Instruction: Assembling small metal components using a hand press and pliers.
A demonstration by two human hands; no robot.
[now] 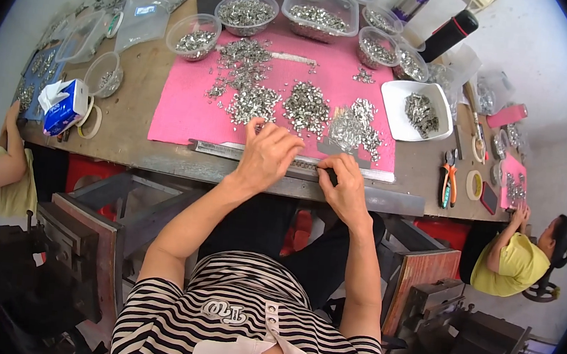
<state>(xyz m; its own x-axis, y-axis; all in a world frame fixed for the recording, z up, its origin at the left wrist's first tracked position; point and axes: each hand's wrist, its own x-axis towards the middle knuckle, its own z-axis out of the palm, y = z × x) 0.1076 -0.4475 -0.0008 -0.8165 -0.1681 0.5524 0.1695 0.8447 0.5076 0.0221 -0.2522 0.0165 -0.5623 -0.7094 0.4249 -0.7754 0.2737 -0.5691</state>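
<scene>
A long narrow metal rail (pixel 221 150) lies along the front edge of the pink mat, with a row of small pieces in its channel between my hands. My left hand (pixel 269 152) is bent over the rail, fingers curled and close together; what its fingertips hold is hidden. At the row's right end, my right hand (pixel 343 181) has thumb and fingers pinched at the rail, any piece in them too small to name. Just beyond lie heaps of small silvery metal parts: a left pile (pixel 253 104), a middle pile (pixel 306 109) and a right pile (pixel 353 130).
Plastic tubs of metal parts, such as a rectangular one (pixel 291 15), line the mat's (pixel 181 109) far side. A white tray (pixel 391 112) sits right, near orange-handled pliers (pixel 453 183) and a tape roll (pixel 474 185). Tissues (pixel 68 112) stand left. Co-workers sit at both sides.
</scene>
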